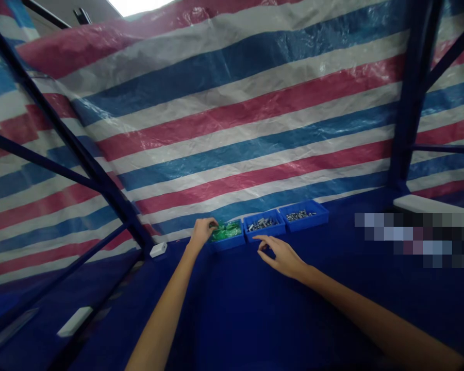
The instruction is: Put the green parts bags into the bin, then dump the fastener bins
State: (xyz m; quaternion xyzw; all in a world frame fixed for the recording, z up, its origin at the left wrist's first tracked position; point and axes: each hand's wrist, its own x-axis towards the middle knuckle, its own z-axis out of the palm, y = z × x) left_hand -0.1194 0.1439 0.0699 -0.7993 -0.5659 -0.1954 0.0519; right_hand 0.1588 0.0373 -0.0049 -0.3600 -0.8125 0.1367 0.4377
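Observation:
At the left end of a row of blue trays, my left hand [205,230] has its fingers curled together over the edge of a tray [229,243] of small green pieces [227,231]. What the fingertips hold, if anything, is too small to make out. My right hand [281,255] hovers in front of the middle tray [265,233], thumb and index finger apart, with nothing visible between them. Short silvery metal parts [262,223] fill that middle tray. Smaller metal pieces [299,215] lie in the right tray [308,223].
The trays stand at the back of a dark blue table [247,304], against a striped plastic sheet [255,129]. A small white box [158,250] sits left of them. Blue frame posts [412,103] rise at both sides. A long white object [433,204] lies at the right.

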